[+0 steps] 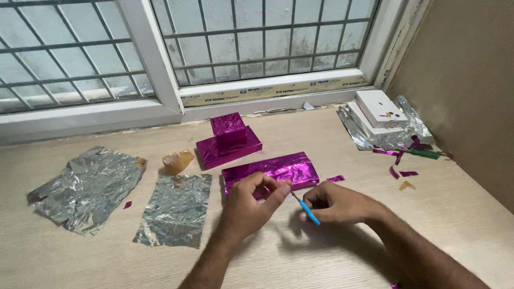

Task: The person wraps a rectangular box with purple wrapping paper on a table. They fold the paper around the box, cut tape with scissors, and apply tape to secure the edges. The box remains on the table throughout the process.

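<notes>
A flat box wrapped in shiny magenta foil (289,167) lies on the wooden table (321,257) just beyond my hands. My left hand (251,200) rests at its near edge, fingers pinched together on the foil's edge. My right hand (334,203) is closed around small blue-handled scissors (308,210), whose tip points up-left toward my left fingertips. Behind, a small magenta-wrapped box (228,130) stands on a larger flat magenta-wrapped box (214,152).
Two crumpled silver foil sheets (88,187) (174,208) lie at left, a tape roll (178,161) beside them. White boxes on silver foil (380,115) sit at right by the wall, with a green pen (423,153) and magenta scraps (399,172). A barred window (241,43) runs behind.
</notes>
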